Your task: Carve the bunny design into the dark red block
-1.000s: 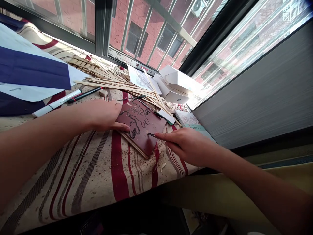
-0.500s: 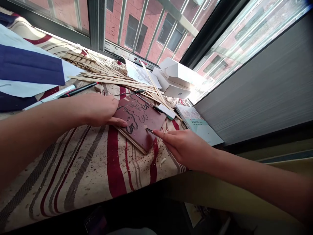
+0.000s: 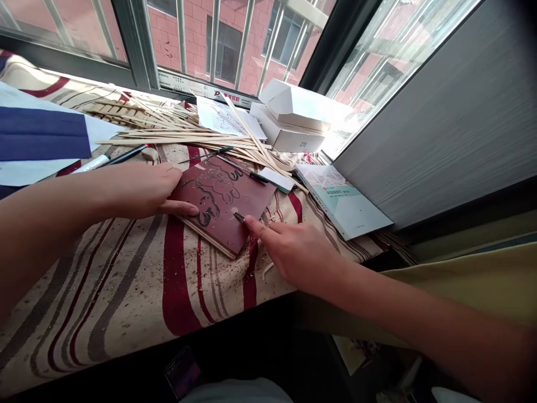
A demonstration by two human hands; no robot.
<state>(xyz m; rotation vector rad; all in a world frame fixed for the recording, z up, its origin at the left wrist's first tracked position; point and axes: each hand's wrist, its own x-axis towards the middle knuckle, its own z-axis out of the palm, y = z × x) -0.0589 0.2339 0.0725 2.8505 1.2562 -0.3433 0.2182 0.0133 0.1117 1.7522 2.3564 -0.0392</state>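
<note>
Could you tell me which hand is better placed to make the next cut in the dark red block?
Probably the right hand: its fingers hold the small carving tool on the block, while the left hand steadies it.

The flat block (image 3: 218,207) has a smooth, dark red top with a soft shine; its side shows pale wood in thin layers; the little blade (image 3: 239,217) is grey metal; the striped cloth (image 3: 126,291) looks rough and woven, with bits of wood on it; the long thin sticks (image 3: 188,136) are pale, matt wood; the drawing paper (image 3: 218,118) is thin and white; the box (image 3: 289,126) is smooth, matt white card; the book (image 3: 344,201) has a slick paper cover; the black pen (image 3: 126,155) looks like shiny plastic; the window frame (image 3: 134,39) is dark metal.
</note>
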